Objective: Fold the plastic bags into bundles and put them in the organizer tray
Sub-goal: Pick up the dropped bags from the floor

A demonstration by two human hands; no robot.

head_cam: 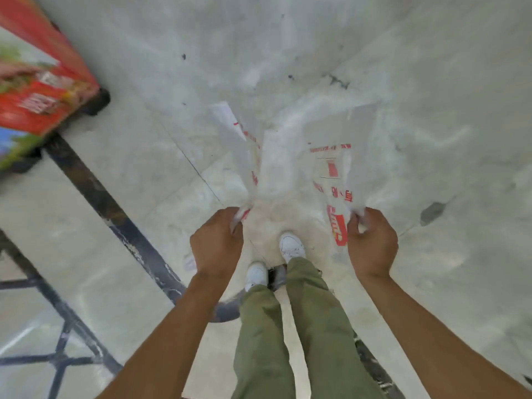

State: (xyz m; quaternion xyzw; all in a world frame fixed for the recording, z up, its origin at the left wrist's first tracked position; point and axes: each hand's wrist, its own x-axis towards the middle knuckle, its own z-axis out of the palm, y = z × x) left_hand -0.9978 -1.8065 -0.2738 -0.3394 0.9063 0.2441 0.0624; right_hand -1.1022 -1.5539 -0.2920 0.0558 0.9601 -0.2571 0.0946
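**Bag stretched between my two hands, above the floor**

Head view: I hold the clear plastic bag [290, 156] with red print out in front of me, over the grey floor [431, 82]. My left hand [217, 240] has its fingers curled round the near end of the bag's narrow left strip. My right hand [372, 243] pinches the near end of the wider right panel. The hands are well apart, and the bag spreads away from them with a split between strip and panel.

The floor runs on wide beyond the bag's far edge and to its right. On my left a black metal bar [115, 208] slants down toward my feet, near my left forearm. A red box [43, 90] sits at the upper left, well apart from the bag and cut off by the picture's edge. My white shoes [292, 246] and green trousers [316, 326] show between my arms.

The film is so clear and blurred that I cannot trace its far edges surely or read the print. My fingertips are hidden under my hands and the film.
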